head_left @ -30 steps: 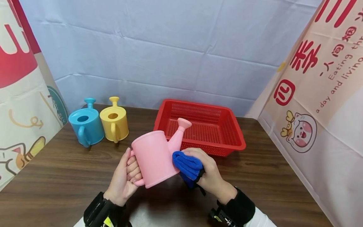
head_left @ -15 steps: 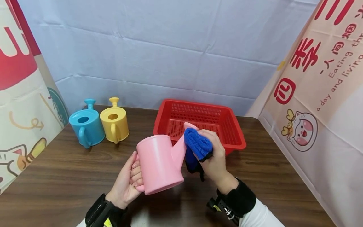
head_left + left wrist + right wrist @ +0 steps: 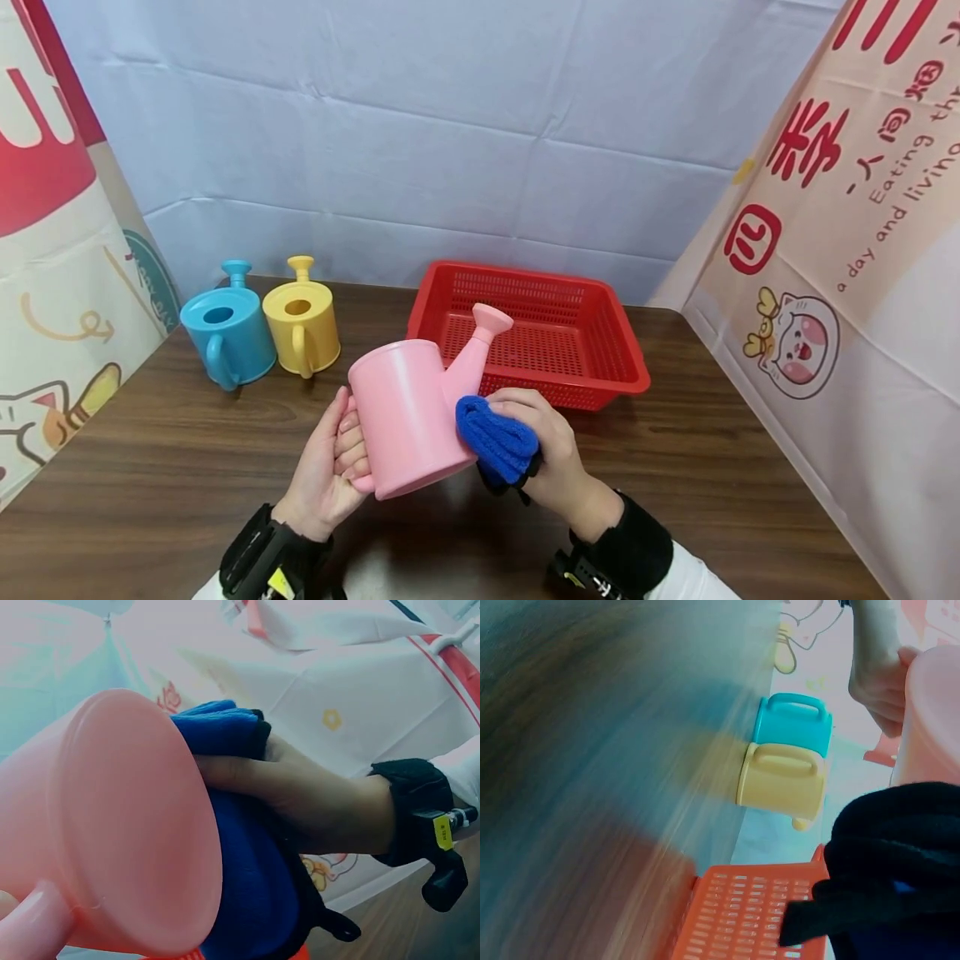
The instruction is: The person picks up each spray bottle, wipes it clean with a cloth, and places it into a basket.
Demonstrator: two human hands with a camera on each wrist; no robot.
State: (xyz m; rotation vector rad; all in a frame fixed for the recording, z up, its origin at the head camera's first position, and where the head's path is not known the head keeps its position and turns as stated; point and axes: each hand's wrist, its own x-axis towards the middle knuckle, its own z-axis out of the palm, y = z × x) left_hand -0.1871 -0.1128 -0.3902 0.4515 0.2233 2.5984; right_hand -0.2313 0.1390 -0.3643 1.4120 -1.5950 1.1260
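My left hand [image 3: 327, 467] grips the handle of a pink watering can [image 3: 405, 417], which is held tilted above the table with its spout up and to the right. In my right hand [image 3: 551, 458] is a folded blue cloth [image 3: 497, 440] with a dark edge, pressed against the can's side below the spout. From the left wrist, the round base of the can [image 3: 142, 825] fills the near view, with the cloth [image 3: 255, 877] behind it and the right thumb [image 3: 232, 774] lying along the cloth. The left fingers are curled through the handle.
A red perforated basket [image 3: 633, 371] stands behind the hands. At the back left, a blue watering can [image 3: 232, 333] and a yellow watering can [image 3: 303, 329] stand side by side on the wooden table [image 3: 150, 467]. Fabric sheets [image 3: 420, 125] hang around the table.
The right hand moved the cloth up along the spout to near its rose, then back down to the can's side. The can shifted slightly right and down, then returned left.
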